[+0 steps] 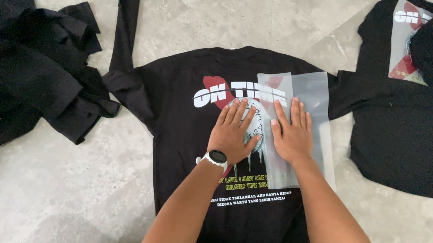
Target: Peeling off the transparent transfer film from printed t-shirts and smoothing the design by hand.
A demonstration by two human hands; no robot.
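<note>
Head view: left hand (233, 132), wearing a watch (216, 158), and right hand (293, 134) press flat, fingers spread narrowly, on a plastic sheet (314, 98) over the black shirt (181, 133) spread mid-floor; farther right lies another shirt (410, 130).

Matt black cloth shirt (181, 133), frosted smooth plastic film (316, 104), polished mottled stone floor (79, 187)
</note>
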